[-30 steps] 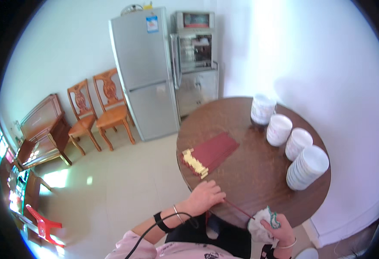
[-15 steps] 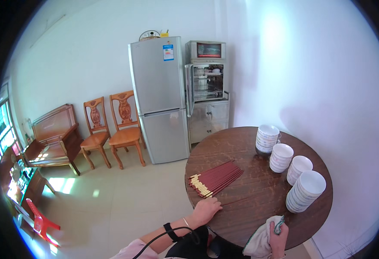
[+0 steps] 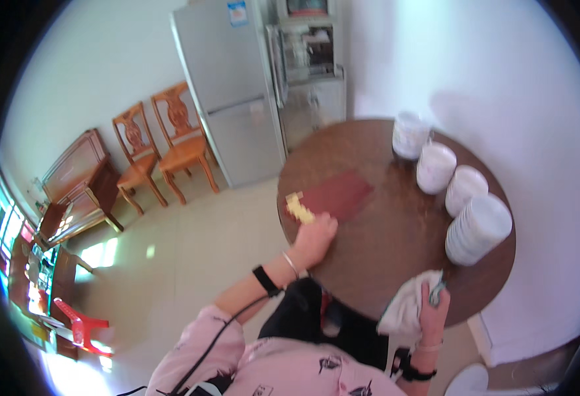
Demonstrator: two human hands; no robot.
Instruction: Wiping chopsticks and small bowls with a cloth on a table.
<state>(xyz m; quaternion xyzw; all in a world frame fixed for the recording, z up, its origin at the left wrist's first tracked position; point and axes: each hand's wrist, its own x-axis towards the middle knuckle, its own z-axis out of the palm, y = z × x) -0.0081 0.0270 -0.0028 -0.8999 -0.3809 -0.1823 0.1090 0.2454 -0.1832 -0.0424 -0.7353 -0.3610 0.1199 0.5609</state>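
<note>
My right hand is closed on a white cloth with a green edge, at the right front rim of the round brown table. My left hand rests at the left front of the tabletop with its fingers curled down. It is beside the gold ends of a bundle of dark red chopsticks, fanned out flat. Whether a chopstick lies in those fingers is hidden by the hand and blur. Several stacks of white bowls stand along the table's right side.
A grey refrigerator and a metal cabinet with its upper door ajar stand behind the table. Two wooden chairs and a wooden bench line the left wall. A red plastic stool is at lower left.
My view has tilted down, so the table sits higher in the picture. My left hand has come closer to the chopsticks' gold ends. My right hand still grips the cloth.
</note>
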